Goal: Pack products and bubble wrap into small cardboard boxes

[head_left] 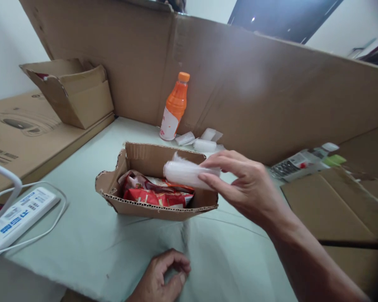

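Observation:
My right hand (239,178) pinches a roll of translucent white plastic bags (187,173) between thumb and fingers. The roll lies level over the right part of an open cardboard box (157,212), with a loose edge of film sticking up. Red snack packets (159,195) lie inside the box, partly hidden by its front wall and the roll. Below the box, my left hand (165,272) rests on the pale green tabletop (236,247). Its fingers are loosely curled toward the thumb, with nothing seen in them.
Behind the box stand an orange drink bottle (175,107) and several white plastic rolls (204,145). A clear bottle (302,161) lies at right beside a cardboard box (330,205). Another box (88,94) stands at left, near a power strip (19,220). A cardboard wall (255,96) closes the back.

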A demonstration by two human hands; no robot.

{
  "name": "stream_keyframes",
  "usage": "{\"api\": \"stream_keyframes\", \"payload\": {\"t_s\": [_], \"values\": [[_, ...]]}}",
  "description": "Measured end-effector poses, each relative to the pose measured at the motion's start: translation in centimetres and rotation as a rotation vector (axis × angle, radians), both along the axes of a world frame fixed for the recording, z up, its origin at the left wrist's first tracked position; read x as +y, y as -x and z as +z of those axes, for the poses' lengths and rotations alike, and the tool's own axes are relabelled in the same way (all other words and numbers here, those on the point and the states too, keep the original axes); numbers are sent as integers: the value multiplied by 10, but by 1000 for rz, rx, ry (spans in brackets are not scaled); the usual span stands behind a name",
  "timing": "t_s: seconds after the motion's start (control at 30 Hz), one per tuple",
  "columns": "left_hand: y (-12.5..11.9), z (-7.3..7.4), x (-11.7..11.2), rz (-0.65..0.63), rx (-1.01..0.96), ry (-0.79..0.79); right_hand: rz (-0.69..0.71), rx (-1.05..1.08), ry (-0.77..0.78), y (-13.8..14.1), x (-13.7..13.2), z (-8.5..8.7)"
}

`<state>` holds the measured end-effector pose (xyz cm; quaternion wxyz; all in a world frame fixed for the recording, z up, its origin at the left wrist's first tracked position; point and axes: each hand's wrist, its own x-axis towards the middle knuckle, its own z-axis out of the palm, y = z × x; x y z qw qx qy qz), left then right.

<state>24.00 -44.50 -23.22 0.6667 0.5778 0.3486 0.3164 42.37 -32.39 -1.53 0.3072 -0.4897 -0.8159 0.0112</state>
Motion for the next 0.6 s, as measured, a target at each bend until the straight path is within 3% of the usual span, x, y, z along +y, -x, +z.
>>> {"api": "stream_keyframes", "payload": {"t_s": [0.13,0.27,0.47,0.6], "values": [[3,-5,1,-35,18,16,86,-151,100,17,14,-10],[4,-4,4,-77,14,30,77,-259,72,26,24,-15],[1,-2,5,-63,-50,37,-22,-813,322,36,33,-10],[0,-3,3,-60,-67,40,-35,-911,228,45,32,-5]]}}
